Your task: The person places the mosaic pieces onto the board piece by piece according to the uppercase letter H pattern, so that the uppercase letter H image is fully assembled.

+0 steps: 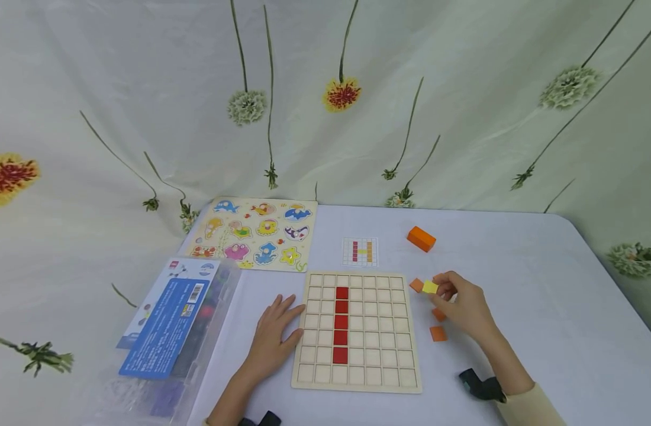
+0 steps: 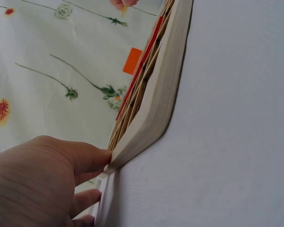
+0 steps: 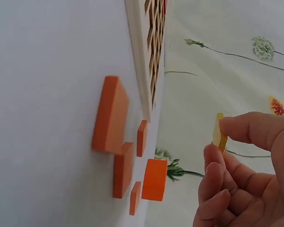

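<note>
A yellow square tile [image 1: 429, 287] is pinched between the thumb and fingers of my right hand [image 1: 463, 305], just right of the wooden grid board [image 1: 357, 391]. In the right wrist view the yellow tile [image 3: 219, 132] is held up off the table. Several orange tiles [image 1: 438, 333] lie by that hand; one is partly hidden behind its fingers. My left hand [image 1: 274, 337] rests at the board's left edge, and its thumb touches the rim in the left wrist view. A column of red tiles [image 1: 341, 322] sits in the board's third column.
Behind the board lies a small pattern card [image 1: 360, 252] with red, yellow and orange squares. An orange block [image 1: 421, 239] stands at the back right. A sea-animal puzzle board [image 1: 256, 234] lies at the back left, near a clear plastic case [image 1: 213, 331] with a blue label.
</note>
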The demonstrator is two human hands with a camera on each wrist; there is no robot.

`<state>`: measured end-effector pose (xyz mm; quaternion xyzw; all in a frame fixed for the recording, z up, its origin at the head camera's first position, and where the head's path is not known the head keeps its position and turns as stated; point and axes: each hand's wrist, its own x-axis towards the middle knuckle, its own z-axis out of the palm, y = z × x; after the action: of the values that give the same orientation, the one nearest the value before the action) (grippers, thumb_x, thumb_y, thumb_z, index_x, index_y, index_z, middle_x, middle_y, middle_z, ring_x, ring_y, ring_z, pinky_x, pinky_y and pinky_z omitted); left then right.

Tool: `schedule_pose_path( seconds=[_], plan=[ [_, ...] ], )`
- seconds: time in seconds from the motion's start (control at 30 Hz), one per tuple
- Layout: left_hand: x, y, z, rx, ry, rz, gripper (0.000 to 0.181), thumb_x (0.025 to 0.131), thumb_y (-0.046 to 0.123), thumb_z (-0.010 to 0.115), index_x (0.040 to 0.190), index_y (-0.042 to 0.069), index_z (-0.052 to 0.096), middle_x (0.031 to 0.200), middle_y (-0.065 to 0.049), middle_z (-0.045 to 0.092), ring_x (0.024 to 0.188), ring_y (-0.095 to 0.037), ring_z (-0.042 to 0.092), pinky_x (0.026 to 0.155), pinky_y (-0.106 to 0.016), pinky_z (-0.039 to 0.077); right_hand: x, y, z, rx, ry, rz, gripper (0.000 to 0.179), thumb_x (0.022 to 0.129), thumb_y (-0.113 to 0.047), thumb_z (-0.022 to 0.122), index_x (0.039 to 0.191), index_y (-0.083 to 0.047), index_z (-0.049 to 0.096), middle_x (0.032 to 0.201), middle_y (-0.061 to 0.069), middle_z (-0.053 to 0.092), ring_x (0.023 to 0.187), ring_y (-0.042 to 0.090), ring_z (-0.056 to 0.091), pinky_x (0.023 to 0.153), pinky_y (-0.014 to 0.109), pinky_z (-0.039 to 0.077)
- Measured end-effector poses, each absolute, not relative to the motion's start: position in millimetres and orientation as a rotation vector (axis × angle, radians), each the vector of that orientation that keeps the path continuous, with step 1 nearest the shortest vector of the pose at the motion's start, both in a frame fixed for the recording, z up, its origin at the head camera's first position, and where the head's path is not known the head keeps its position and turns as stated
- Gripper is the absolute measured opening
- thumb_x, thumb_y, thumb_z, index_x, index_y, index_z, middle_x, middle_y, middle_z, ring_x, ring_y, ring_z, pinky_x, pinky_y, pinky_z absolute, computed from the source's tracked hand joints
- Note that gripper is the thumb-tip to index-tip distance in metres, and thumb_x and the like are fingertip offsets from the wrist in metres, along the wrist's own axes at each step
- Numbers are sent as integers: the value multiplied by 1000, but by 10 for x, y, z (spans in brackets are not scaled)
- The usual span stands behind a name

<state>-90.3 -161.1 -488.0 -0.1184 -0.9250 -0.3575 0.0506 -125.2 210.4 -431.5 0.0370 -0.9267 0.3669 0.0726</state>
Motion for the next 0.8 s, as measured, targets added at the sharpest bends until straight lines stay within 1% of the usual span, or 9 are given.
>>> schedule_pose_path(
  seconds=[0.2, 0.47, 0.8],
  plan=[
    [-906, -1610, -4880, -362, -2812, -1089, 45, 86, 11, 68, 131, 5, 61, 149, -19, 46, 146, -43, 25, 115, -65, 16, -1220, 1953, -4203, 181, -2753, 1109, 24, 82, -8, 75, 103, -4, 64, 80, 2, 61, 73, 11, 54, 60, 19, 43],
    [-911, -1613, -4894, -355, -2816, -1086, 46, 86, 11, 68, 131, 6, 60, 149, -18, 46, 146, -43, 25, 116, -64, 16, -1202, 1704, -4141, 340, -2712, 1170, 23, 79, -7, 78, 98, -6, 65, 76, -3, 59, 70, 6, 52, 58, 18, 43],
    [-911, -1610, -4891, -356, -2817, -1075, 45, 86, 11, 67, 131, 6, 60, 149, -18, 46, 146, -43, 25, 116, -64, 16, -1217, 1345, -4202, 492, -2741, 1274, 21, 77, -6, 78, 93, -6, 64, 72, -6, 56, 67, 7, 52, 59, 18, 45]
  ],
)
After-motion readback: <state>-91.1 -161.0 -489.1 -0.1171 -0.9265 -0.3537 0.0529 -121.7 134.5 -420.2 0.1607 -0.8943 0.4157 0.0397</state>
